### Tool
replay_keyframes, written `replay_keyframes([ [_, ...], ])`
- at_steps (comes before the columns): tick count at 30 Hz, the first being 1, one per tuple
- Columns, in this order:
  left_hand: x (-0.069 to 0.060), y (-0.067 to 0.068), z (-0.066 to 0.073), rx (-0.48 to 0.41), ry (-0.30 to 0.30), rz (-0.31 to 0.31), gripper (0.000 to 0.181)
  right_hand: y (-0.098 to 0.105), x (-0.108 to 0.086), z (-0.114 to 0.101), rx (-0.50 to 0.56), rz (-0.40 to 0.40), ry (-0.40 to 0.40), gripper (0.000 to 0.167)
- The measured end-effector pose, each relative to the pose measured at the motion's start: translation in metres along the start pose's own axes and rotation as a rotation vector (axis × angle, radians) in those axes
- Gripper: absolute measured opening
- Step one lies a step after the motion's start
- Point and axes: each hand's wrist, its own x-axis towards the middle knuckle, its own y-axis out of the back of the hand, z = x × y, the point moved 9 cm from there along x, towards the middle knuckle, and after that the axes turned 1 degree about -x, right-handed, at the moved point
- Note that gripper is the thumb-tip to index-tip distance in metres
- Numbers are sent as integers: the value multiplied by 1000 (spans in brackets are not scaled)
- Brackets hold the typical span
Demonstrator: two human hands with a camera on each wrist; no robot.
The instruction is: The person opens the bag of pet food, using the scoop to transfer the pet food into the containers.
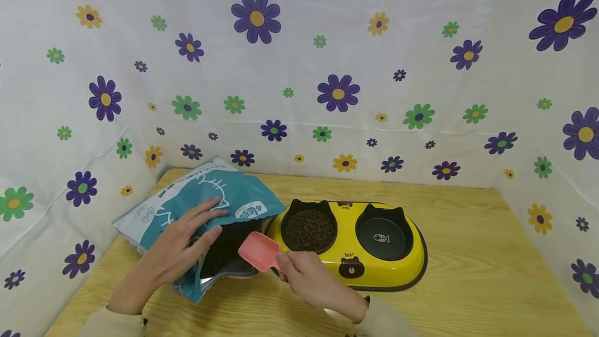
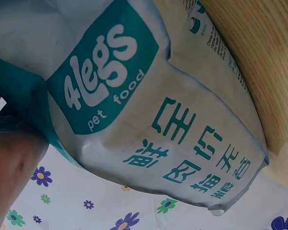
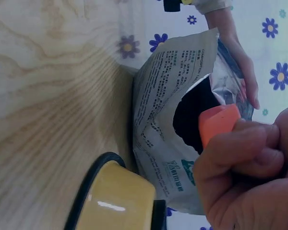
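A teal and white pet food bag (image 1: 187, 196) lies on its side with its mouth turned toward the bowls. My left hand (image 1: 182, 243) rests on the bag beside the mouth, fingers extended over the teal surface. Dark contents show inside the opening. My right hand (image 1: 313, 280) grips the handle of a pink scoop (image 1: 259, 251), whose pan is just outside the bag mouth; no food is visible in it. Close to the scoop is a yellow double feeder (image 1: 346, 238). Its left black bowl (image 1: 286, 217) holds brown kibble (image 1: 310, 230); the right black bowl (image 1: 386, 225) shows a fish drawing on its bottom.
The wooden table (image 1: 482, 274) extends to the right of the feeder. A white cloth with printed flowers (image 1: 299, 51) stands around the back and both sides. The bag reaches close to the table's back left corner.
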Motion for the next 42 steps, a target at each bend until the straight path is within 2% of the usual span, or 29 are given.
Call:
replay_keyframes([
  [3,-1,-1,0,-6,-2,-1,37,-4,9,-11,-227,40,56,48],
  [10,0,0,0,-5,-4,12,37,-18,27,-30,-626,111,97,50],
  [15,-1,-1,-1,-5,-1,11,37,-23,31,-41,-827,184,115,46],
  [21,-1,0,-1,0,-5,14,37,-33,36,-51,-1122,272,160,24],
  [24,-1,0,-1,3,-3,14,37,-37,40,-55,-1209,316,175,26],
  [27,-1,-1,-1,2,-2,14,37,-40,44,-56,-1221,336,188,28],
  [30,-1,-1,0,0,2,12,37,-40,52,-50,-1159,310,169,29],
  [37,-1,0,-1,-3,-3,24,36,-40,65,-31,-846,217,112,45],
  [42,-2,0,-1,-5,0,19,36,-41,69,-19,-676,189,112,47],
])
